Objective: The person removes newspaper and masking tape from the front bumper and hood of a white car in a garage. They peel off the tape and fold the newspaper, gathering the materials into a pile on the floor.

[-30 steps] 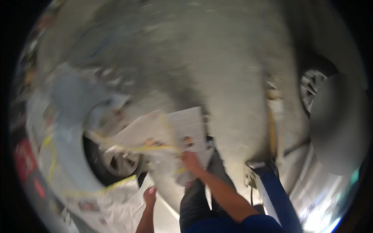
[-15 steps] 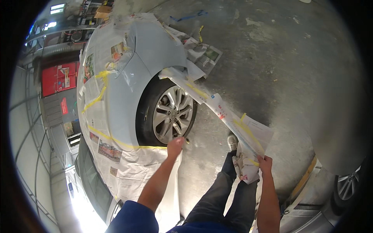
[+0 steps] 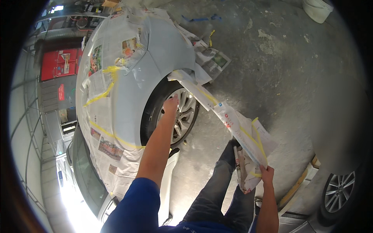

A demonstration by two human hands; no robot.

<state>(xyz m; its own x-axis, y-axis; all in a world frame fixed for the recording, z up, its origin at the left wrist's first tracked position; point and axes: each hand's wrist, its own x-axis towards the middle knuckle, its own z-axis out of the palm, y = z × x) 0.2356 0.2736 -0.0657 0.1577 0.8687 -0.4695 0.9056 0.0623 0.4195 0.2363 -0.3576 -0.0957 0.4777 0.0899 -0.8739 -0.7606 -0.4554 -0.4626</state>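
Two cars: at left a pale blue-grey car [image 3: 171,44], masked in newspaper and yellow tape; at the right edge, part of a second car [image 3: 299,227]. One red cabinet [image 3: 58,64] beyond the first. Two wheels, one per car: the near wheel [image 3: 184,118] in the masked car's arch, the far wheel [image 3: 339,191] at lower right. One long paper strip [image 3: 235,126], yellow tape along it, slanted from the near arch's upper edge to the person's right. One white bucket [image 3: 318,9], upper right. Two bare hands. Left arm reached straight forward; left hand [image 3: 171,105] in front of the near wheel, its opening and any contact too unclear to tell. Right forearm rose from the lower edge; right hand [image 3: 267,174] closed on the strip's lower part, crumpled paper hanging beside it.
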